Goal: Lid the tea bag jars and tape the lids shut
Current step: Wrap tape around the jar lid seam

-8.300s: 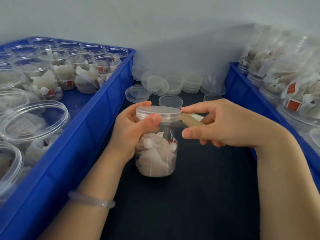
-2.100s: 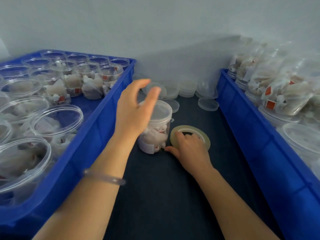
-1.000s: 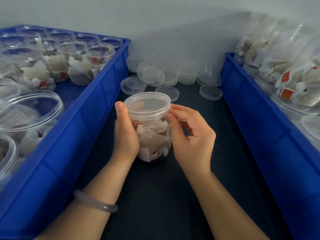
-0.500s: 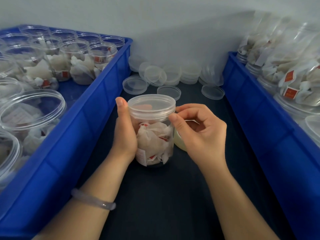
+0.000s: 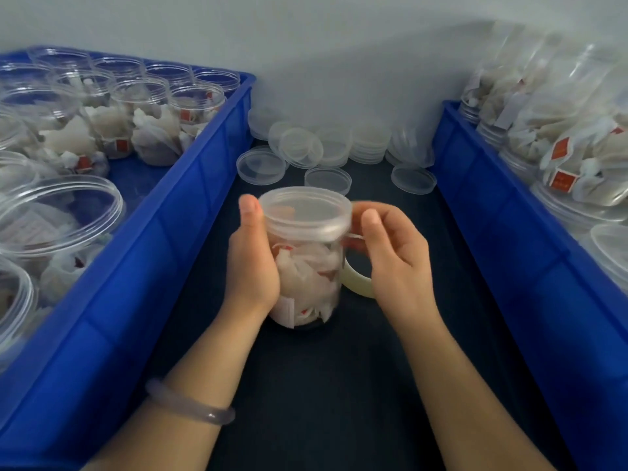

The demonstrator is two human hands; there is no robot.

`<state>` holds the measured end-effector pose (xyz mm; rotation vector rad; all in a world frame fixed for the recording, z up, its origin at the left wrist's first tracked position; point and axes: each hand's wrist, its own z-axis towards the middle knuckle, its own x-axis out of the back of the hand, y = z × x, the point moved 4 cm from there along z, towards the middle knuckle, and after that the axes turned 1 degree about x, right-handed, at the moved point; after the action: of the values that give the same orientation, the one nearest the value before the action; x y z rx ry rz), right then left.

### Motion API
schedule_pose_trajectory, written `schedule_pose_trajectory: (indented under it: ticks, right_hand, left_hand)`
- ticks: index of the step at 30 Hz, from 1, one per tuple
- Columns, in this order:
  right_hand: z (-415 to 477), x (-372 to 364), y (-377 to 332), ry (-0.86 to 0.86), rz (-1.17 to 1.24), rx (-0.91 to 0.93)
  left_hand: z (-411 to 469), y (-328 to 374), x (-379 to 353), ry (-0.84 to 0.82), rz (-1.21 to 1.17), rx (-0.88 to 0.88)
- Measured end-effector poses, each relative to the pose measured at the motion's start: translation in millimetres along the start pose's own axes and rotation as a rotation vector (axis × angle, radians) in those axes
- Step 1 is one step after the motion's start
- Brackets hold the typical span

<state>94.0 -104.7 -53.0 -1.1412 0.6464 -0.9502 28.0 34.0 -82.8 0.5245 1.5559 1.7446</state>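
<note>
The left hand (image 5: 251, 263) wraps round the body of a clear plastic jar (image 5: 307, 280) stuffed with white tea bags, thumb raised against the rim of its round translucent lid (image 5: 304, 214), which sits on the jar's mouth. The jar stands on the dark table top (image 5: 323, 385), between the two crates and just in front of the person. The right hand (image 5: 397, 263) is curled about a pale yellowish roll of clear tape (image 5: 355, 287), held just beside the jar's right flank. Its thumb and forefinger are drawn up near the lid's edge, and a thin strip seems to run from them to the rim, too faint to tell whether it has stuck.

The likeliest fault, I judge, is tape that catches the lid alone and misses the jar's shoulder, which would seal nothing. A hard pull on the roll could also turn or tip the jar if the left grip slackens, and clear tape folds on itself readily. Whether the lid is fully seated cannot be told.

The big blue plastic crate on the left (image 5: 190, 212) holds open-mouthed clear jars (image 5: 197, 100) with tea bags inside, red tags showing, no lids on them. The blue crate on the right (image 5: 492, 205) holds filled jars lying piled (image 5: 577, 158). Loose clear lids (image 5: 339, 147) lie stacked and scattered by the wall.
</note>
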Motion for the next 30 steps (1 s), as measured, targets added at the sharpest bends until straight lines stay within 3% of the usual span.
schedule_pose_trajectory:
  ticks: [6, 16, 19, 24, 28, 30]
  right_hand:
    - [-3, -12, -1, -0.113, -0.069, -0.002]
    - [3, -1, 4, -0.185, 0.22, 0.023]
    - [5, 8, 7, -0.093, 0.203, 0.006]
    - [5, -6, 0, -0.091, 0.338, -0.16]
    - [0, -22, -8, 0.102, 0.08, -0.083]
    - [-1, -23, -9, 0.196, 0.061, -0.056]
  left_hand:
    - [-3, 2, -3, -0.078, -0.024, 0.004]
    - [-2, -2, 0, -0.11, -0.09, 0.003]
    - [-4, -2, -2, -0.131, -0.125, -0.025]
    - [-6, -1, -5, -0.053, 0.068, 0.001]
    - [-16, 9, -13, -0.194, -0.012, -0.017]
    - [-17, 14, -13, -0.158, -0.017, -0.07]
